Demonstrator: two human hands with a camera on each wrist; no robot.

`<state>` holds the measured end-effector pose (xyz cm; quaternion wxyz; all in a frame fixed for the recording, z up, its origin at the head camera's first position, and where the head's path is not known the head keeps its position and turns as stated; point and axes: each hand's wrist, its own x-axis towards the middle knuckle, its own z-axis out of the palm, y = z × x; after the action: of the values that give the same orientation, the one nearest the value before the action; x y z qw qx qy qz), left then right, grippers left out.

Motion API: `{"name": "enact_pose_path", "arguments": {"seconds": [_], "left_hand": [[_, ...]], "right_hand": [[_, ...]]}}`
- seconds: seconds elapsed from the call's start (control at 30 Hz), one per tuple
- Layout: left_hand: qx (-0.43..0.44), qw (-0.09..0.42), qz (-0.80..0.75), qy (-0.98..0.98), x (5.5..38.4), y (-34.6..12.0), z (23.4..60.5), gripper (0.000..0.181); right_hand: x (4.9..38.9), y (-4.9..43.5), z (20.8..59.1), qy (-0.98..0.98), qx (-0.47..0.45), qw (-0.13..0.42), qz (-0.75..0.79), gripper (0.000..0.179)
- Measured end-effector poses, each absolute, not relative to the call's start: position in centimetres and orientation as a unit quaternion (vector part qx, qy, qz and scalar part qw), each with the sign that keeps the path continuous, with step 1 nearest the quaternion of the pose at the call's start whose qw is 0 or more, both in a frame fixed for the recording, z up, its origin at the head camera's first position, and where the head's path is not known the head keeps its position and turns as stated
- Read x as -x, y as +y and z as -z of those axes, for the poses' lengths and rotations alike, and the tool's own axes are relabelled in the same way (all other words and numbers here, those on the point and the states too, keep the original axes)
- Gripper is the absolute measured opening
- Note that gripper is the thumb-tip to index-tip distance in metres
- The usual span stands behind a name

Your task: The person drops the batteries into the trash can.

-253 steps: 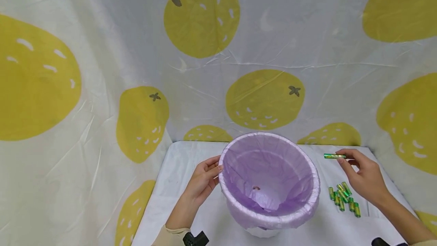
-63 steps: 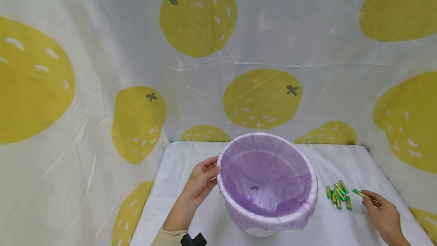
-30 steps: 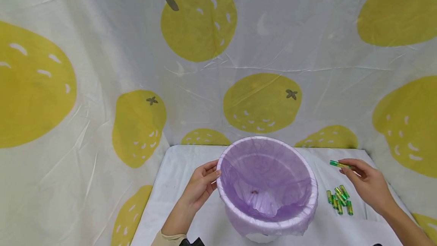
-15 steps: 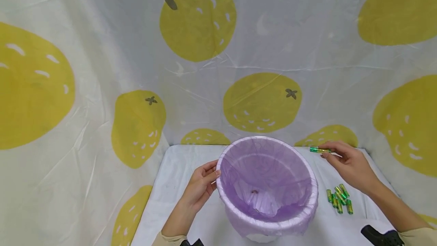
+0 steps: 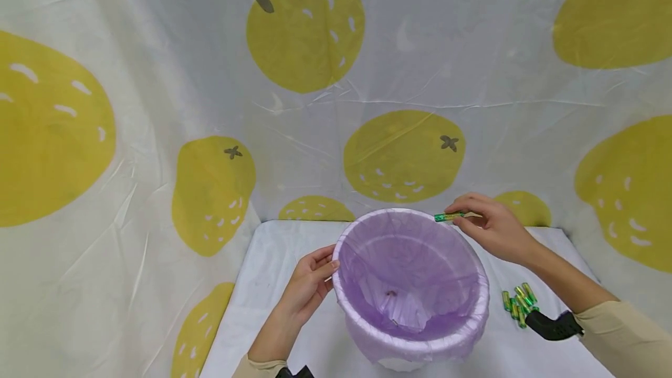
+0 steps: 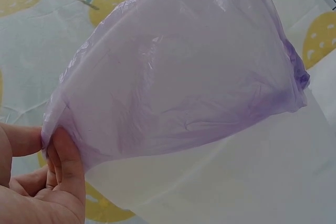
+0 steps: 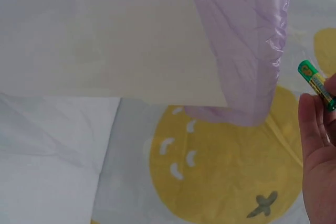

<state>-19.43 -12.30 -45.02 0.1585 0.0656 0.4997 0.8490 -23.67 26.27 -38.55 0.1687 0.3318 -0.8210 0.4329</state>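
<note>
My left hand (image 5: 310, 282) grips the left rim of a white bin (image 5: 401, 364) lined with a thin purple bag (image 5: 409, 261). In the left wrist view, thumb and fingers pinch the bag's folded edge (image 6: 58, 114). Between thumb and fingers of my right hand (image 5: 493, 226) is a green and yellow battery (image 5: 446, 216), held level over the bin's back right rim. The right wrist view shows this battery (image 7: 316, 83) apart from the bag (image 7: 252, 45). Small dark specks lie at the bottom of the bin.
Several more green and yellow batteries (image 5: 517, 303) lie in a group on the white table (image 5: 294, 238), right of the bin, partly hidden by the black wrist device (image 5: 553, 326). A curtain (image 5: 304, 150) printed with yellow fruit hangs behind and on both sides.
My right hand picked up another battery from the right and carried it up and left to the bin's rim. Fewer batteries lie on the table. My left hand stayed on the rim.
</note>
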Motion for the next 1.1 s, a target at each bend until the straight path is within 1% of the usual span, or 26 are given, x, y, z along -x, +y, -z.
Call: {"name": "enact_pose_path", "arguments": {"seconds": [0.23, 0.63, 1.1], "left_hand": [[-0.059, 0.16, -0.85, 0.499, 19.5, -12.2, 45.2, 0.046], [-0.064, 0.159, -0.85, 0.498, 19.5, -12.3, 45.1, 0.046], [-0.07, 0.16, -0.851, 0.495, 19.2, -12.4, 44.8, 0.049]], "right_hand": [[24.5, 25.4, 37.7, -0.797, -0.365, 0.169, -0.451, 0.038], [23.6, 26.8, 37.9, -0.823, -0.327, 0.188, -0.425, 0.037], [22.4, 29.0, 38.9, -0.829, -0.315, 0.21, -0.411, 0.04]]}}
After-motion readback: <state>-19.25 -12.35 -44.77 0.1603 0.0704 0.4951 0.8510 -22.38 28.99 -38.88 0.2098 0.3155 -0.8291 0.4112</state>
